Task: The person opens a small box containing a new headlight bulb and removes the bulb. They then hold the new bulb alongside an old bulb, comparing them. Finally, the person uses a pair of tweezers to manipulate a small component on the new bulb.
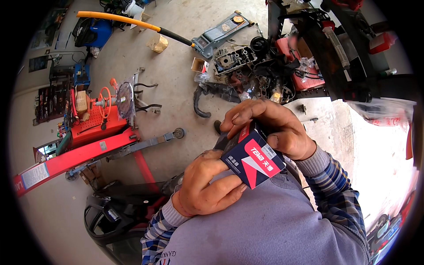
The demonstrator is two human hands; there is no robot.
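A small dark-blue cardboard box [236, 162] with pink and white panels is held up in front of my chest. My left hand [207, 183] grips its lower left side, fingers curled along the edge. From above and to the right, my right hand [276, 126] closes over the box's upper end, with the thumb near the top right corner. The hand hides most of that end, so I cannot see whether the flap there is raised. Nothing inside the box shows.
Greasy engine parts [236, 59] lie heaped on the concrete floor ahead, beside a floor jack [221, 33] with a long orange handle [119, 17]. A small open carton [200, 65] sits near them. On the left are a red lift arm [75, 159] and a red tool cart [104, 126].
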